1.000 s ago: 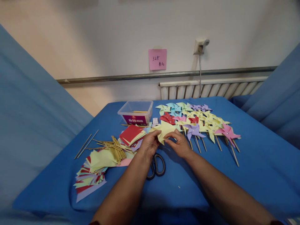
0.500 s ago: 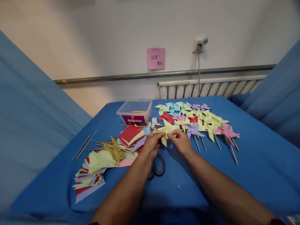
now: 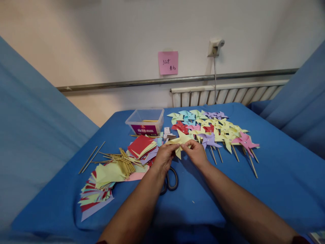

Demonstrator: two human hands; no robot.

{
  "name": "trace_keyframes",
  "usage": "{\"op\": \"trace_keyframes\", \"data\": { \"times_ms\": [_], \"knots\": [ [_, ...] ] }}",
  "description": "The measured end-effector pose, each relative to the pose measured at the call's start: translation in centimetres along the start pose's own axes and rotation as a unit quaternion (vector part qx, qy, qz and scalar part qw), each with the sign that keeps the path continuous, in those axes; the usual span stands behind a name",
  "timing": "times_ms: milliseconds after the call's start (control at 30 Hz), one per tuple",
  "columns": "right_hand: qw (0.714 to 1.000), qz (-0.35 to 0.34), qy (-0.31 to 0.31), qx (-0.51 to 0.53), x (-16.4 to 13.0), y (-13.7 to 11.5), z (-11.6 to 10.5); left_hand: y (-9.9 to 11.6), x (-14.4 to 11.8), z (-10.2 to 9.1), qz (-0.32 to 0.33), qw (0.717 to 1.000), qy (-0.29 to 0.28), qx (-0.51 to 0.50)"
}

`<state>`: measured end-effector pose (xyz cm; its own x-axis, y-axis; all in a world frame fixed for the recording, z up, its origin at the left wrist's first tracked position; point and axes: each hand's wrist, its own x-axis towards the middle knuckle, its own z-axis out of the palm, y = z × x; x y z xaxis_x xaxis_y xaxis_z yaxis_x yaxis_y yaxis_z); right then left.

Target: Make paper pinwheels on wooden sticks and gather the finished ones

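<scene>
A pale yellow paper pinwheel (image 3: 182, 138) is held up over the middle of the table between both hands. My left hand (image 3: 165, 155) pinches it near its centre from the left. From the right, my right hand (image 3: 195, 152) grips it with thumb and fingers close to the same spot. Its folded blades point outward, and the fingers hide part of the centre. Black-handled scissors (image 3: 172, 179) lie on the table just below my left hand, partly covered by the wrist. Finished-looking pinwheels on sticks, such as a purple one (image 3: 208, 139), lie just right of my right hand.
A clear plastic box (image 3: 145, 121) with sticks inside stands at the back. Left of the hands lie red and yellow paper squares (image 3: 142, 146), a pile of wooden sticks (image 3: 124, 162) and fanned coloured paper (image 3: 95, 196). A pink pinwheel (image 3: 245, 141) lies farther right. Blue curtains flank the table.
The hands and the yellow pinwheel keep nearly the same pose. The whole view has shifted very slightly.
</scene>
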<state>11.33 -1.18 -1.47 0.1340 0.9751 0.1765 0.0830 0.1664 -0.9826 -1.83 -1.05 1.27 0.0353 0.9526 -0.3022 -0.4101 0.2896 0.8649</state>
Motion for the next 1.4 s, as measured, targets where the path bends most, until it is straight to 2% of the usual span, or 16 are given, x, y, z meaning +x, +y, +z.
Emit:
{"op": "trace_keyframes", "data": {
  "times_ms": [200, 300, 400, 500, 567, 667, 767, 967, 1200, 1300, 1400],
  "knots": [
    [1.000, 0.013, -0.002, -0.011, -0.1, 0.0, 0.0, -0.1, 0.1, 0.0, 0.003, 1.000, -0.019, 0.008],
    [1.000, 0.022, -0.001, -0.005, -0.2, 0.1, 0.0, -0.1, 0.3, -0.2, 0.011, 1.000, -0.006, 0.020],
    [0.998, 0.018, 0.027, 0.051, 0.2, 0.1, -0.3, 0.2, 0.4, -0.6, 0.012, 0.998, -0.003, 0.064],
    [0.987, 0.020, 0.040, 0.155, 0.8, -0.1, -0.8, 0.7, 0.3, -1.1, -0.009, 0.992, -0.045, 0.116],
    [0.979, 0.056, -0.001, 0.198, 1.0, -0.5, -1.1, 1.1, 0.2, -1.3, -0.020, 0.986, -0.061, 0.151],
    [0.968, 0.110, -0.093, 0.207, 0.8, -0.9, -1.4, 1.6, -0.1, -1.3, -0.024, 0.978, -0.075, 0.193],
    [0.964, 0.118, -0.141, 0.194, 0.5, -0.9, -1.3, 2.0, -0.5, -1.0, -0.024, 0.970, -0.099, 0.222],
    [0.966, 0.108, -0.153, 0.178, 0.6, -0.1, -1.1, 2.2, -0.6, -1.0, -0.014, 0.956, -0.089, 0.278],
    [0.963, 0.108, -0.167, 0.183, 0.4, -0.7, -0.9, 1.9, 0.2, -1.7, 0.011, 0.942, -0.075, 0.327],
    [0.961, 0.121, -0.142, 0.205, 0.4, -0.5, -0.4, 1.7, 0.3, -1.6, 0.036, 0.945, -0.054, 0.322],
    [0.956, 0.124, -0.060, 0.260, 0.4, 0.0, 0.4, 1.3, 0.3, -1.0, 0.047, 0.973, -0.029, 0.224]
  ]
}}
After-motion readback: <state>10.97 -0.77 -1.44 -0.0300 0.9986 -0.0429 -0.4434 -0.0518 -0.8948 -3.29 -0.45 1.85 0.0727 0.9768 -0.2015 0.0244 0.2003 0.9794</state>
